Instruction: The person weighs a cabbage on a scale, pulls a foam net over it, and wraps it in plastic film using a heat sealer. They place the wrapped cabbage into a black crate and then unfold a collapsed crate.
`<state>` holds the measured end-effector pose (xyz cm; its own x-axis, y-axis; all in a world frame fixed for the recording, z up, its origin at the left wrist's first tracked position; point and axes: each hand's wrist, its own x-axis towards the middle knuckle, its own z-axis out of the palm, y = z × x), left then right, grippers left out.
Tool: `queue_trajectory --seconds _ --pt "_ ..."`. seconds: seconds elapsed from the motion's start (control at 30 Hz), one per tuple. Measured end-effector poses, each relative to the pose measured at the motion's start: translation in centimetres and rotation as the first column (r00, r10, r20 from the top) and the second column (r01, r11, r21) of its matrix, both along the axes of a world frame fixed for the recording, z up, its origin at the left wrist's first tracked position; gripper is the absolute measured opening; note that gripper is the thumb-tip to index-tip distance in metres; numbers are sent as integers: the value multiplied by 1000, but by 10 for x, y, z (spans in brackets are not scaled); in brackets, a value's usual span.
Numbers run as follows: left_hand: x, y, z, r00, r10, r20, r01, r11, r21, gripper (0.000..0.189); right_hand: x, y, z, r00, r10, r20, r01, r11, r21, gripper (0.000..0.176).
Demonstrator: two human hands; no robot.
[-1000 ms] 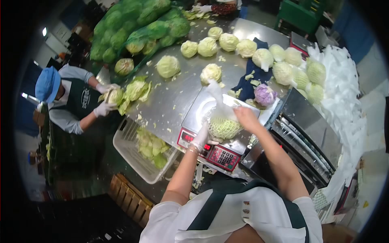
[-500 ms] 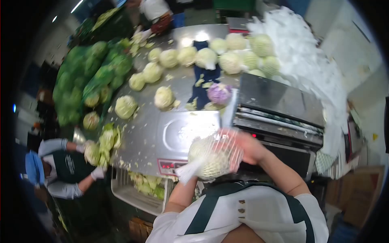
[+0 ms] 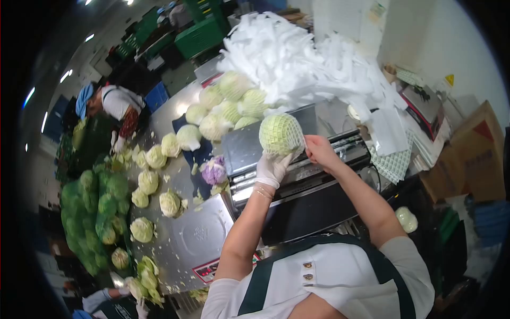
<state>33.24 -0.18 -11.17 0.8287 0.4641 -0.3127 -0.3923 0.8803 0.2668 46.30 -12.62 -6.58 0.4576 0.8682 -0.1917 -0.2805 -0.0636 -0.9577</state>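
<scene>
A pale green cabbage in a white foam net (image 3: 280, 134) is held up over the black and steel sealing machine (image 3: 313, 204). My left hand (image 3: 273, 166), in a white glove, grips it from below. On its right side my bare right hand (image 3: 320, 150) is closed with fingertips pinching the edge of the netting. Left of the machine lie a purple cauliflower-like head (image 3: 214, 170) and a steel scale (image 3: 199, 234) with nothing on its plate.
More netted cabbages (image 3: 232, 86) stand behind the machine, beside a heap of white foam nets (image 3: 319, 64). Bare cabbages (image 3: 148, 181) dot the steel table. Green mesh sacks (image 3: 79, 223) lie at left. Co-workers stand at the far left (image 3: 119, 103) and lower left.
The view has turned to the right. Both hands and the netted cabbage have moved from near the scale to above the machine, and the cabbage is now held upright.
</scene>
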Motion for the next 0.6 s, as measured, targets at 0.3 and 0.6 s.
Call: queue_trajectory --seconds 0.3,0.6 --pt "-87 9 83 566 -66 -821 765 414 494 32 95 -72 19 119 191 974 -198 966 -165 34" --pt "-89 44 50 827 264 -496 368 -921 125 28 105 -28 -35 -410 129 903 -607 701 -375 24"
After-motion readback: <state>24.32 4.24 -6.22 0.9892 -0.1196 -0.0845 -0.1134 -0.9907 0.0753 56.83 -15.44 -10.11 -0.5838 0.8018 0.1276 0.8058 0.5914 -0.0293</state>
